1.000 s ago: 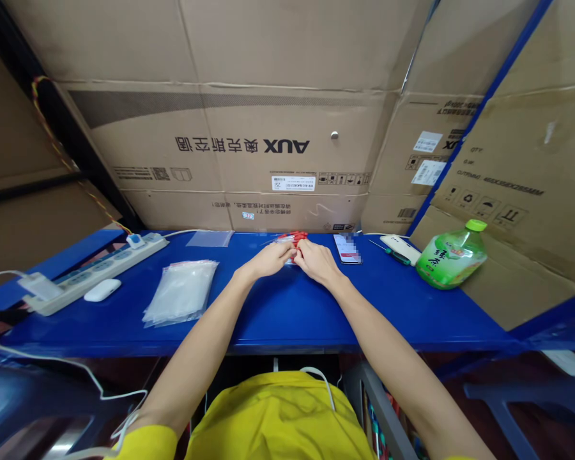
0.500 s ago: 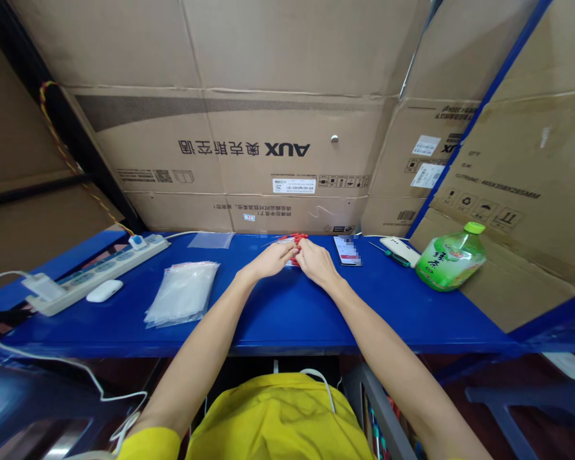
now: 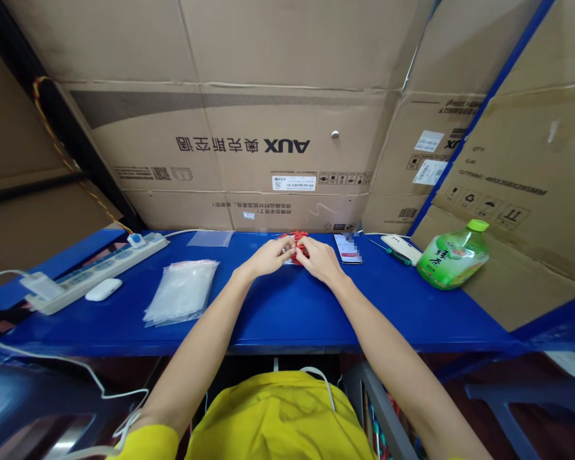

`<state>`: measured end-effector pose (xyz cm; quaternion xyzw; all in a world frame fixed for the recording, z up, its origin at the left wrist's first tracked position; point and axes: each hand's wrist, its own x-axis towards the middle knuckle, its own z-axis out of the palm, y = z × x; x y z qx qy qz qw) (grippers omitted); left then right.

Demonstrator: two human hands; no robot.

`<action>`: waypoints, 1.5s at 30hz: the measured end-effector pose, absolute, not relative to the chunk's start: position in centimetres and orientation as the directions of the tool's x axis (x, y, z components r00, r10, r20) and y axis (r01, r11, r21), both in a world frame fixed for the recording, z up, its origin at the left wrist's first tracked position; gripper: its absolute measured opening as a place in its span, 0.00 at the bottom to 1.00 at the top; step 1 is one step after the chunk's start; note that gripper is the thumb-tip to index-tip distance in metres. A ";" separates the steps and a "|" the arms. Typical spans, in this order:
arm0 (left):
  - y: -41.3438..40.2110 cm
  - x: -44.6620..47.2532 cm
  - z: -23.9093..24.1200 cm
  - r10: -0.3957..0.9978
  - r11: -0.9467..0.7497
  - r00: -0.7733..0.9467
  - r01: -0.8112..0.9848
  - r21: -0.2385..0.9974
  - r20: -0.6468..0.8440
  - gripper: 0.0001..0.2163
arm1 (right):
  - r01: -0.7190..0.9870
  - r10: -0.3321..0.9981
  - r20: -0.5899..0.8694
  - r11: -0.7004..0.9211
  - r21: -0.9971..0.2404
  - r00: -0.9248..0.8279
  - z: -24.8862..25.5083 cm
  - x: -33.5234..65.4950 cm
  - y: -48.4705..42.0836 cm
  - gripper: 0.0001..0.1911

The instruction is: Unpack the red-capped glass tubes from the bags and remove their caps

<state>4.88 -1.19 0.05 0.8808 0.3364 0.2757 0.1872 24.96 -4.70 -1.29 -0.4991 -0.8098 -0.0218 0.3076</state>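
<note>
Closely, left hand [image 3: 267, 257] and right hand [image 3: 319, 259], fingers curled, pinch small glossy red pieces [image 3: 297, 236] at twelve o'clock on the smooth blue tabletop [image 3: 287, 313].

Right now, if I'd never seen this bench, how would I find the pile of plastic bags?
Start at the blue bench under the cardboard boxes. Between the left hand and the white power strip lies a pile of clear bags. Unlike the single flat bag by the back wall, it is a thick, puffy heap with a thin red line along its far edge.
</note>
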 end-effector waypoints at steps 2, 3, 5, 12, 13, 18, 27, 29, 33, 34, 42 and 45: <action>-1.2 4.9 -0.1 0.702 -0.695 0.623 0.492 0.524 0.345 0.12 | 0.840 0.813 0.501 0.472 -0.268 -0.297 -1.2 25.0 -4.8 0.10; -1.2 5.0 -0.1 0.706 -0.690 0.621 0.495 0.528 0.339 0.12 | 0.848 0.820 0.494 0.459 -0.265 -0.289 -1.2 24.9 -4.8 0.11; -1.3 5.1 0.0 0.710 -0.686 0.618 0.500 0.528 0.337 0.12 | 0.863 0.832 0.477 0.437 -0.252 -0.282 -1.1 24.8 -4.9 0.11; -1.4 5.4 0.3 0.640 -0.760 0.674 0.483 0.435 0.370 0.14 | 0.927 0.877 0.412 0.338 -0.165 -0.246 -0.7 23.7 -5.3 0.12; -1.3 5.4 0.2 0.640 -0.762 0.672 0.491 0.423 0.373 0.15 | 0.933 0.881 0.407 0.326 -0.153 -0.241 -0.7 23.6 -5.3 0.12; -1.1 5.4 0.0 0.652 -0.755 0.657 0.518 0.402 0.378 0.16 | 0.947 0.894 0.383 0.297 -0.124 -0.231 -0.6 23.1 -5.3 0.14; -1.3 5.6 0.3 0.690 -0.716 0.633 0.524 0.461 0.351 0.19 | 0.928 0.880 0.422 0.321 -0.188 -0.219 -0.7 23.2 -5.3 0.11; -1.4 5.5 0.4 0.708 -0.694 0.608 0.504 0.514 0.359 0.20 | 0.882 0.850 0.467 0.393 -0.258 -0.242 -1.0 23.7 -5.1 0.11; -1.7 5.7 0.8 0.756 -0.619 0.528 0.386 0.685 0.386 0.21 | 0.694 0.818 0.554 0.489 -0.528 -0.154 -1.7 24.6 -4.4 0.20; -1.8 5.9 0.8 0.759 -0.613 0.506 0.342 0.712 0.410 0.21 | 0.640 0.823 0.557 0.487 -0.594 -0.109 -1.9 24.7 -4.2 0.23; -2.2 7.7 0.7 0.744 -0.621 0.385 0.097 0.777 0.547 0.21 | 0.265 0.842 0.480 0.535 -0.802 -0.247 -1.5 23.4 -4.2 0.23; -2.3 7.1 1.1 0.762 -0.613 0.337 0.104 0.783 0.553 0.22 | 0.300 0.838 0.464 0.539 -0.787 -0.288 -1.3 23.3 -4.3 0.24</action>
